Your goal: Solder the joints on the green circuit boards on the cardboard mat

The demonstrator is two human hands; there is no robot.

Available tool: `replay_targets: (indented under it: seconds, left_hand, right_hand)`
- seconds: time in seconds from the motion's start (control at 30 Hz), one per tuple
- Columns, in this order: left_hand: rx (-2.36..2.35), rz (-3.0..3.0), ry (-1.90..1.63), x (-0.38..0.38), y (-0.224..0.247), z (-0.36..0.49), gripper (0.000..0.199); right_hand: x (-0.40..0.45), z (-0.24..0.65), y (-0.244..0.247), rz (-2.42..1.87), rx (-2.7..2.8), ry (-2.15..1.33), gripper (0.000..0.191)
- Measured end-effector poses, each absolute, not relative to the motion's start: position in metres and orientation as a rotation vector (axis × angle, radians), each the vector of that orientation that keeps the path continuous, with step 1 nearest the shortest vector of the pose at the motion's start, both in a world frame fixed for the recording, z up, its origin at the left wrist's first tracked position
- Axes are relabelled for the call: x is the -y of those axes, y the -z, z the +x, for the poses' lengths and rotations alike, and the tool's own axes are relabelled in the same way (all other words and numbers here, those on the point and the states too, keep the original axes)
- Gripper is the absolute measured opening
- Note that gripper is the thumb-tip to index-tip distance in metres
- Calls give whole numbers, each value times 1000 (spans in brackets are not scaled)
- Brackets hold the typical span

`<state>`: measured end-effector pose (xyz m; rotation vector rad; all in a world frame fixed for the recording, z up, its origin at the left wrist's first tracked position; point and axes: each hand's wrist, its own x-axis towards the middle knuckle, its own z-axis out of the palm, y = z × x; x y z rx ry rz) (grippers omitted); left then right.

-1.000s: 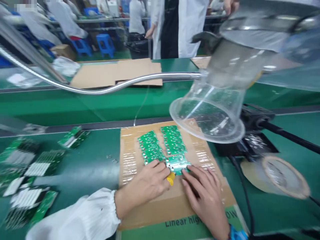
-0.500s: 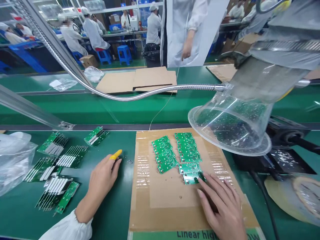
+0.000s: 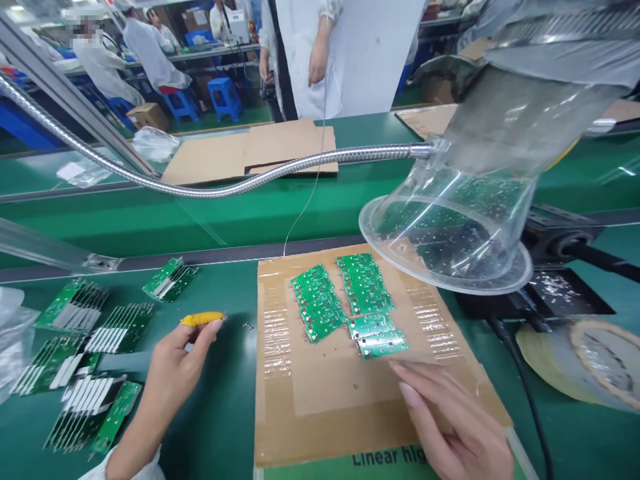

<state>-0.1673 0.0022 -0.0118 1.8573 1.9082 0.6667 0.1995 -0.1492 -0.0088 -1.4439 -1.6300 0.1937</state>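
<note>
My left hand, with a yellow finger cot on the index finger, hovers over the green bench left of the cardboard. Its thumb and index finger are pressed together; anything between them is too small to make out. A few tiny metal parts lie just right of the fingertips. My right hand is over the cardboard, fingers stretched out and holding nothing. Its fingertips are just below the nearest green circuit board. Overlapping circuit boards lie in a left group and a right group.
Stacks of circuit boards with metal strips lie at left beside a plastic bag. A clear extraction hood hangs at right, above a black tray of metal bits and a tape roll. A flexible metal hose crosses above the bench.
My left thumb and index finger have come together, and the hand has lifted from beside the tiny parts. The right hand has drawn back from the nearest circuit board. The view has shifted.
</note>
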Motion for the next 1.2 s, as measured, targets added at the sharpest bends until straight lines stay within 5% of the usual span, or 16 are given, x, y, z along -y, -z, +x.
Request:
replay_targets:
  seconds: [0.5,1.2]
  left_hand:
    - [-2174,1954,1,1,7,-170,46]
    - [-2274,2156,-15,-2,9,-191,37]
  right_hand:
    - [118,152,9,-1315,1748,-548,20]
    - [119,159,10,-1318,1778,-498,19]
